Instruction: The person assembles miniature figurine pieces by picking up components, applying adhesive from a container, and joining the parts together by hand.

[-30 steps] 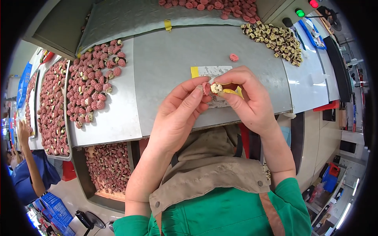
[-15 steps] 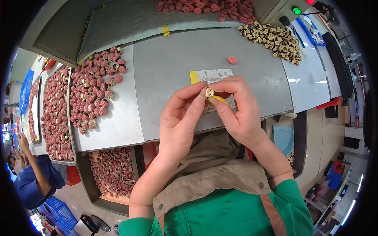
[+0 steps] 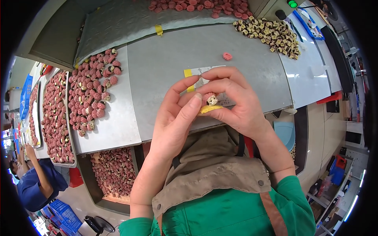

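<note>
Close together above the near edge of the grey worktop, my left hand point(image 3: 177, 114) and my right hand point(image 3: 240, 108) are closed around a small pink knobbly piece with a cream front point(image 3: 212, 99). The left thumb presses against its pink side, while the right fingers curve over it. A yellow strip point(image 3: 210, 108), perhaps tape or a finger cover, lies along the right thumb just below the piece. Behind the fingers, a speckled card point(image 3: 214, 70) with yellow tape is partly hidden. Beyond it sits a single pink scalloped cap point(image 3: 227, 56).
Cream-and-dark-brown small pieces point(image 3: 271, 33) are heaped at far right. Pink caps point(image 3: 197, 5) lie at the back. Finished-looking pink pieces point(image 3: 92, 90) spread on the left, beside a full tray point(image 3: 74, 155). Below is an open drawer of them point(image 3: 114, 171). A co-worker point(image 3: 37, 177) is at far left.
The piece has turned and shows more pink around its cream front. My right fingers have spread over it, and both hands sit slightly lower. The view has shifted a little.
</note>
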A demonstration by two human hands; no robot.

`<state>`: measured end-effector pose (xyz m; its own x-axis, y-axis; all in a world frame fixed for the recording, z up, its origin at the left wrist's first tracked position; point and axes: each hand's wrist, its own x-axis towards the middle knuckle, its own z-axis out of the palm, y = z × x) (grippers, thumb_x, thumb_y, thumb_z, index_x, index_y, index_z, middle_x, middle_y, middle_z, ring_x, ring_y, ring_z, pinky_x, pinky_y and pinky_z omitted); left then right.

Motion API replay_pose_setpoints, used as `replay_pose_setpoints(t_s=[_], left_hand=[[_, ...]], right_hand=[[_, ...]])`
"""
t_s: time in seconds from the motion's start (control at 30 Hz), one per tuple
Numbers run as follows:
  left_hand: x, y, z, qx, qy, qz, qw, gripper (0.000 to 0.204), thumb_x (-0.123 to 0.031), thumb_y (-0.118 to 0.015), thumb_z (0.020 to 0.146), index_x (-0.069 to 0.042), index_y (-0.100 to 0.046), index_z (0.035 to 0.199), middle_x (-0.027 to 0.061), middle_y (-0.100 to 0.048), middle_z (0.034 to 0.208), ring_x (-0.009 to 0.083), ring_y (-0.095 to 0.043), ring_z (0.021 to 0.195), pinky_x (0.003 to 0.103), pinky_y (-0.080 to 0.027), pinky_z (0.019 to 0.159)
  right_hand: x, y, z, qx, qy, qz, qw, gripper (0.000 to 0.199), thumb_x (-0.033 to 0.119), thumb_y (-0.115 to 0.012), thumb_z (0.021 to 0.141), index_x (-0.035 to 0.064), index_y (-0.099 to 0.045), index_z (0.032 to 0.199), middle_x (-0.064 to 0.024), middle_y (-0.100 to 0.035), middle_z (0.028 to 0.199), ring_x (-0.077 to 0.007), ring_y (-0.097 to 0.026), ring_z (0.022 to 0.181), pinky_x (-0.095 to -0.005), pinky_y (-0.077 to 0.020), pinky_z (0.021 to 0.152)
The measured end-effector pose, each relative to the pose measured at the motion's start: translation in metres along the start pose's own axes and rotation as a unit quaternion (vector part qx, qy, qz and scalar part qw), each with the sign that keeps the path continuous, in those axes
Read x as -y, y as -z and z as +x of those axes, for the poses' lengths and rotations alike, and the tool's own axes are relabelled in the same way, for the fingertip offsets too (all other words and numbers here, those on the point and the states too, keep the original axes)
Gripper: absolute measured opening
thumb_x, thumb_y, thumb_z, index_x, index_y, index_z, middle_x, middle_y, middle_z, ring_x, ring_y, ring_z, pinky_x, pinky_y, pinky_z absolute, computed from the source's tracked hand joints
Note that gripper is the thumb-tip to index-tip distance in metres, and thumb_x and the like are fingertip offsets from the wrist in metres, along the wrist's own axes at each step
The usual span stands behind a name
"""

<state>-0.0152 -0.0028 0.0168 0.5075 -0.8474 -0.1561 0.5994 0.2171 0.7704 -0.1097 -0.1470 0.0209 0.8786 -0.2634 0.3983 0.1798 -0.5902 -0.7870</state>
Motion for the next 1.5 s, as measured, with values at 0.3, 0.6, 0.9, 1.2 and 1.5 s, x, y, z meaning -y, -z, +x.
replay_pose_setpoints(t_s=[0.3, 0.6, 0.9, 1.2, 1.5], left_hand=[[0.014, -0.016, 0.000, -0.024, -0.068, 0.105, 0.992, 0.060, -0.001, -0.061, 0.087, -0.001, -0.029, 0.137, 0.0126, -0.058, 0.111, 0.0163, -0.057, 0.104, 0.031, -0.047, 0.091], [0.008, -0.012, -0.001, -0.003, -0.034, 0.060, 0.998, 0.045, -0.014, -0.050, 0.097, 0.000, -0.033, 0.137, 0.0108, -0.060, 0.105, 0.0169, -0.058, 0.103, 0.031, -0.045, 0.093], [0.003, -0.001, -0.006, -0.007, -0.026, 0.063, 0.998, 0.040, -0.020, -0.043, 0.101, 0.000, -0.039, 0.136, 0.0108, -0.061, 0.110, 0.0167, -0.058, 0.106, 0.030, -0.047, 0.091], [-0.112, 0.137, -0.063, -0.415, -0.248, 0.573, 0.662, 0.017, -0.014, -0.060, 0.092, -0.003, -0.062, 0.105, 0.0054, -0.063, 0.088, 0.0111, -0.058, 0.067, 0.023, -0.046, 0.062], [-0.170, 0.249, -0.094, -0.349, -0.265, 0.859, 0.267, 0.028, -0.019, -0.063, 0.090, -0.005, -0.062, 0.114, 0.0114, -0.063, 0.094, 0.0204, -0.063, 0.084, 0.031, -0.051, 0.070]], right_hand=[[-0.009, 0.005, 0.001, -0.031, 0.056, -0.056, 0.996, 0.024, 0.012, -0.077, 0.070, 0.0079, -0.061, 0.088, -0.0048, -0.063, 0.094, -0.0233, -0.059, 0.092, -0.0336, -0.0464, 0.082], [0.002, 0.008, -0.001, -0.007, 0.059, -0.115, 0.992, 0.033, 0.011, -0.076, 0.070, 0.0095, -0.062, 0.100, -0.0021, -0.063, 0.094, -0.0217, -0.060, 0.088, -0.0355, -0.0419, 0.088], [0.001, 0.000, 0.005, 0.031, 0.053, -0.036, 0.997, 0.032, 0.013, -0.072, 0.075, 0.0080, -0.062, 0.105, -0.0048, -0.063, 0.100, -0.0231, -0.059, 0.093, -0.0362, -0.0424, 0.089], [-0.030, 0.054, 0.013, 0.021, -0.079, -0.160, 0.984, 0.021, 0.004, -0.053, 0.089, 0.0010, -0.058, 0.108, -0.0113, -0.059, 0.110, -0.0228, -0.054, 0.108, -0.0296, -0.0379, 0.096], [-0.046, 0.080, 0.007, 0.029, -0.093, -0.203, 0.974, 0.013, 0.003, -0.057, 0.086, -0.0014, -0.059, 0.098, -0.0116, -0.059, 0.101, -0.0246, -0.057, 0.097, -0.0302, -0.0424, 0.088]])
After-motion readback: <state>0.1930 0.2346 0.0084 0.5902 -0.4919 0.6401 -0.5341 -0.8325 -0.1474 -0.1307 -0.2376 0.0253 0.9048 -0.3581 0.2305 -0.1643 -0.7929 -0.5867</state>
